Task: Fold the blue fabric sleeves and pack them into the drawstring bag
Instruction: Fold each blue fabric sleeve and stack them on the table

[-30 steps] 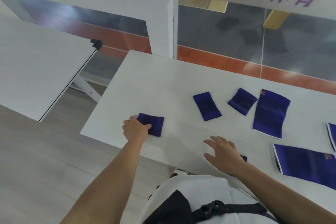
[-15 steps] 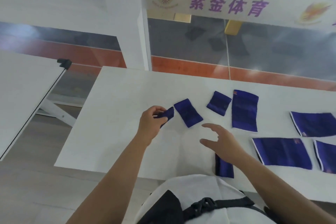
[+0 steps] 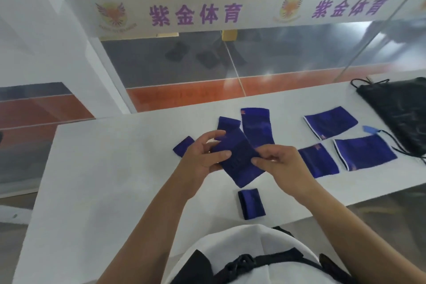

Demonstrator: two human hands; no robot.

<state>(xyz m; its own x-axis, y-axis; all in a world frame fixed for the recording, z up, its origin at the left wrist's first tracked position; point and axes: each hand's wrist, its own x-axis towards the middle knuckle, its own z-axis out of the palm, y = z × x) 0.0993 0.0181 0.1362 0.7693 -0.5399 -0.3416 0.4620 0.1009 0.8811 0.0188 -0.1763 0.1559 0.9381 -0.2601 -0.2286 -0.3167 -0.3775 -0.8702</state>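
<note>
Both hands hold one blue sleeve (image 3: 239, 159) just above the white table (image 3: 110, 168). My left hand (image 3: 202, 154) pinches its left edge and my right hand (image 3: 281, 163) pinches its right edge. Several more blue sleeves lie on the table: a small folded one (image 3: 183, 146) at the left, a folded one (image 3: 251, 206) near the front edge, a long flat one (image 3: 258, 127) behind my hands, and three flat ones (image 3: 366, 154) to the right. The black drawstring bag (image 3: 401, 108) lies flat at the far right.
A glass wall with a white banner (image 3: 230, 12) of purple characters stands right behind the table. A white pillar (image 3: 46, 41) rises at the back left. A small blue tag (image 3: 370, 129) lies on the bag's cord. My white shirt and black strap fill the bottom.
My left hand lifted the small sleeve and brought it to the centre, and my right hand rose from the table to grip a sleeve too. The view swung right, revealing the bag.
</note>
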